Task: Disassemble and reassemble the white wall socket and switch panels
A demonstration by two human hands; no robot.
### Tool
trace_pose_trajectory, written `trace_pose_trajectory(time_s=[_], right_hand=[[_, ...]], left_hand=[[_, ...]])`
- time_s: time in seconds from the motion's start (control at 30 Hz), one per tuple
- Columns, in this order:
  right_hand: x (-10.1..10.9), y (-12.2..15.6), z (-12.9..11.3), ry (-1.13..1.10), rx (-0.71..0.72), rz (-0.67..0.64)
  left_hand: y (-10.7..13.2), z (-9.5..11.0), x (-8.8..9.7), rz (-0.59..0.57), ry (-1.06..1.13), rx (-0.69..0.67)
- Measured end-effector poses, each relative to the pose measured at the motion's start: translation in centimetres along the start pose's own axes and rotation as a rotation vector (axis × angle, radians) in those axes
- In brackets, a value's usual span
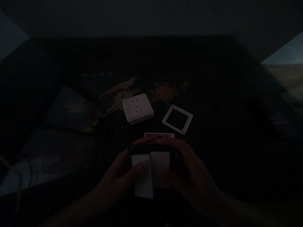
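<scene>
In dim light I hold a two-rocker wall switch with a dark body [151, 148] between both hands. Its left white rocker [143, 181] reaches lower than the right one [160, 165] and looks tilted. My left hand [123, 173] grips the left side, thumb on the left rocker. Around the right side is my right hand [189, 167], its thumb by the right rocker's lower edge. Just beyond my fingers shows the rim of a white piece [159, 135], mostly hidden. A white socket [138, 108] and a square white frame [177, 119] lie farther off.
A yellow-and-black screwdriver [97, 122] lies left of the socket, with a small screw [116, 134] near it. The dark tabletop carries a printed flower [165, 92] and bird design. A pale cable [19, 186] runs at the lower left.
</scene>
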State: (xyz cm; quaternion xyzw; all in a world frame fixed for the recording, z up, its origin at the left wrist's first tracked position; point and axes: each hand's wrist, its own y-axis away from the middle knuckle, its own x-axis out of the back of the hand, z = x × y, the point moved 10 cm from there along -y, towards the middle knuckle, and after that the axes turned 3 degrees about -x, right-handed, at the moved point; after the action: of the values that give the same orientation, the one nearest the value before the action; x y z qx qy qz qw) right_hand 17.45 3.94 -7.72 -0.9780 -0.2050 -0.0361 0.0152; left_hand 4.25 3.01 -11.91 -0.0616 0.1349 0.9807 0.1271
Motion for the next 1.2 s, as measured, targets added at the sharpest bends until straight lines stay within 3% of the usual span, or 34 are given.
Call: trace_pose_trajectory(time_s=[0.17, 0.37, 0.5, 0.63, 0.8, 0.97, 1.07, 1.2], right_hand=[[0.0, -0.2, -1.6, 0.306, 0.211, 0.033], [0.8, 0.3, -3.3, 0.664, 0.407, 0.178], [-1.3, 1.4, -4.8, 0.905, 0.61, 0.074], [-1.5, 1.3, -4.6, 0.948, 0.603, 0.041], [-1.4, 0.9, -4.2, 0.877, 0.56, 0.014], [-1.4, 1.1, -4.6, 0.864, 0.561, 0.038], [-1.5, 1.4, -4.8, 0.86, 0.554, 0.003], [-1.1, 1.4, -4.4, 0.796, 0.494, -0.072]], left_hand=[[0.2, -0.6, 1.0, 0.121, -0.113, 0.005], [-0.4, -0.4, 2.1, 0.214, -0.203, -0.032], [-0.8, -0.1, 2.2, 0.191, -0.218, -0.104], [-1.3, -0.3, 1.3, 0.169, -0.204, -0.094], [-1.4, -0.6, -0.3, 0.103, -0.101, -0.022], [-0.6, 1.2, -2.4, -0.145, 0.016, -0.029], [0.0, 1.6, -3.1, -0.296, 0.106, 0.04], [0.2, 1.6, -3.0, -0.359, 0.195, 0.137]])
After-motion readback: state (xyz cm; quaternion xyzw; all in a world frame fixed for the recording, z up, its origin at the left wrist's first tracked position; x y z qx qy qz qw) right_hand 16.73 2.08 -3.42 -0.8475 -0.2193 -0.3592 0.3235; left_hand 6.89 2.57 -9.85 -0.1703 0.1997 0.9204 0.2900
